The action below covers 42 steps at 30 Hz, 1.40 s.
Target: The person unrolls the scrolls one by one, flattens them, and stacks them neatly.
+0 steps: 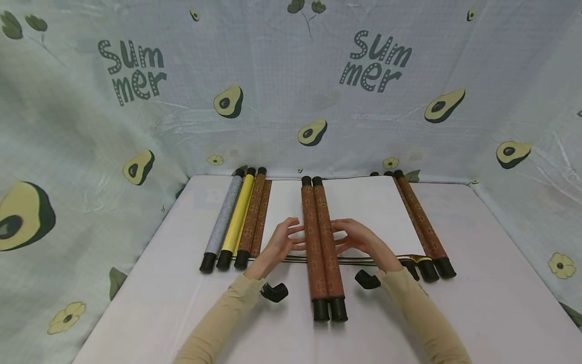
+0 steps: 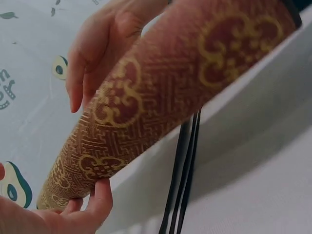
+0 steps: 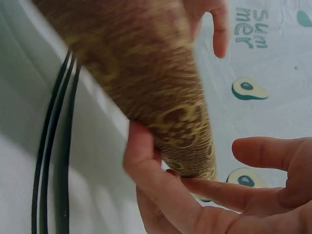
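Observation:
Two brown scroll rollers [image 1: 317, 237], gold-patterned with black end caps, stand side by side in mid-table, near ends toward me. My left hand [image 1: 283, 241] is at their left side, my right hand [image 1: 358, 236] at their right. In the left wrist view, left fingertips [image 2: 101, 197] touch the underside of a brown roller [image 2: 141, 107]. The right wrist view shows right fingers [image 3: 161, 180] under the other roller [image 3: 170, 117], with the thumb apart from it. White scroll sheets [image 1: 373, 212] lie behind, partly hidden by rollers and hands.
At the left lie a grey roller [image 1: 224, 217], a yellow roller [image 1: 238, 217] and brown rollers [image 1: 251, 217]. More brown rollers [image 1: 423, 222] lie at the right. A black elbow piece [image 1: 275, 292] is near the left wrist, another black piece [image 1: 367, 279] near the right. Patterned cloth hangs behind.

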Available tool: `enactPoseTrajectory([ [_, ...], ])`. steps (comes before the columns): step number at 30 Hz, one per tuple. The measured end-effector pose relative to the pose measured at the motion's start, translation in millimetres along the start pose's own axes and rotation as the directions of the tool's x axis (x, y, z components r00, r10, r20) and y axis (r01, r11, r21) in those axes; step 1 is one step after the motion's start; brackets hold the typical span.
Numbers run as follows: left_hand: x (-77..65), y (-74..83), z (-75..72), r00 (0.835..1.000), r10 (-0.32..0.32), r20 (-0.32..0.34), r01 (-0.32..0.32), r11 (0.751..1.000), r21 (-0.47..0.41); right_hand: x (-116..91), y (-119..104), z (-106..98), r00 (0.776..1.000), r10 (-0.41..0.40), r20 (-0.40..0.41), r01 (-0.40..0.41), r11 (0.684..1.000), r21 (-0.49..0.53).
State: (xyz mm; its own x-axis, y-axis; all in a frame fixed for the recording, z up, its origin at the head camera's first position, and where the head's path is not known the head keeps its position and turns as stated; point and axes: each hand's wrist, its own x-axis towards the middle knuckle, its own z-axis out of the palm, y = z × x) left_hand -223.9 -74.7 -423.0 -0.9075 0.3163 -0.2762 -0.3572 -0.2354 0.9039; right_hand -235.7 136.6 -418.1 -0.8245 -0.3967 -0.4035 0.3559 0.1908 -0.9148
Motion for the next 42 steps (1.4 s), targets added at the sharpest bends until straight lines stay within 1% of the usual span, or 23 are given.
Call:
enactPoseTrajectory([
  [2,0.5,1.6,1.4,1.0,-0.006,-0.015,0.006,1.0,0.018,-4,-1,0,0.999,-0.043,0.0,0.043,0.999,-0.032],
  [3,1.6,1.5,1.8,1.0,-0.01,-0.024,0.011,1.0,0.024,-7,-2,0,0.997,-0.077,0.016,0.077,0.996,-0.039],
  [4,2.6,1.2,2.3,0.999,-0.008,-0.031,0.01,0.999,0.036,-9,-3,1,0.994,-0.104,0.015,0.105,0.993,-0.055],
  [7,5.2,-0.2,3.4,0.999,0.001,-0.047,0.001,0.999,0.046,-12,-5,5,0.986,-0.166,-0.014,0.164,0.982,-0.096],
  [9,5.9,-0.8,3.7,0.999,0.012,-0.051,-0.01,0.999,0.04,-13,-7,11,0.982,-0.18,-0.061,0.171,0.977,-0.13],
  [10,5.7,-0.8,3.7,0.999,0.022,-0.049,-0.02,0.999,0.038,-13,-7,14,0.98,-0.172,-0.099,0.155,0.975,-0.161],
  [13,4.5,0.2,4.0,0.998,0.055,-0.04,-0.054,0.998,0.037,-14,-8,23,0.972,-0.17,-0.165,0.131,0.966,-0.223],
  [15,3.2,1.6,4.3,0.996,0.082,-0.026,-0.08,0.995,0.065,-15,-9,29,0.964,-0.17,-0.206,0.116,0.961,-0.251],
  [17,2.6,3.3,5.2,0.994,0.111,-0.01,-0.109,0.987,0.115,-15,-8,34,0.955,-0.182,-0.236,0.116,0.956,-0.27],
  [19,2.5,5.0,6.5,0.992,0.126,-0.003,-0.124,0.979,0.161,-15,-8,38,0.943,-0.192,-0.271,0.116,0.955,-0.273],
  [22,3.7,6.5,8.9,0.99,0.138,-0.015,-0.132,0.967,0.218,-14,-6,42,0.932,-0.199,-0.302,0.116,0.955,-0.272],
  [27,5.4,6.3,12.0,0.99,0.132,-0.047,-0.115,0.959,0.26,-12,-5,47,0.923,-0.184,-0.337,0.105,0.965,-0.241],
  [34,4.6,6.8,14.6,0.989,0.124,-0.074,-0.099,0.955,0.28,-11,-4,50,0.917,-0.177,-0.356,0.103,0.971,-0.217],
  [38,4.2,7.9,15.4,0.989,0.116,-0.095,-0.085,0.955,0.284,-11,-4,50,0.918,-0.176,-0.355,0.113,0.975,-0.19],
  [42,3.7,9.7,15.0,0.988,0.119,-0.101,-0.084,0.95,0.302,-12,-4,48,0.919,-0.171,-0.355,0.117,0.978,-0.171],
])
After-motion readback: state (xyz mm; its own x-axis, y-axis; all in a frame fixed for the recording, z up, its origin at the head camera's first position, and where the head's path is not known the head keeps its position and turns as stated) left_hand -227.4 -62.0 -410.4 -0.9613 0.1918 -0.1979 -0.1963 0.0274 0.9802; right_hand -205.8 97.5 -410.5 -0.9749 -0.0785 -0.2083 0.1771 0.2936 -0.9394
